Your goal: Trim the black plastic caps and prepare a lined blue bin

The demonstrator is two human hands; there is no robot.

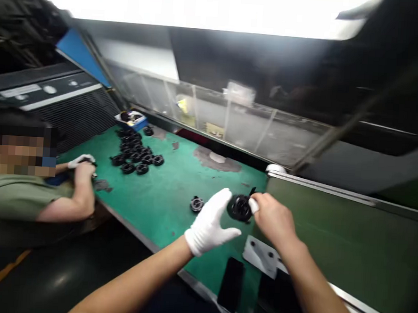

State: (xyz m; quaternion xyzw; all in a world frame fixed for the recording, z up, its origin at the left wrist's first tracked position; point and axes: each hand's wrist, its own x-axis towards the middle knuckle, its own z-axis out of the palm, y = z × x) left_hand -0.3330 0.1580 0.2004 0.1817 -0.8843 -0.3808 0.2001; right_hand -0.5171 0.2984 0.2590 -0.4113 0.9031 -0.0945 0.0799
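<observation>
My right hand [274, 222], bare apart from something white at a fingertip, grips a round black part [240, 208] by its right edge, above the bench. The part looks like a plastic housing with a ring-shaped middle; its exact kind is unclear. Just left of it is my left hand [212, 225] in a white glove, thumb and fingers spread apart, holding nothing. Behind the gloved fingers a similar round part [196, 204] lies on the green bench top [164, 187].
A co-worker [32, 197] at the left handles a dark part. Several round black parts [134, 152] lie heaped near a blue box [131, 118]. To my right runs a green conveyor belt [349, 236]. A black flat object [231, 284] rests at the front edge beneath my hands.
</observation>
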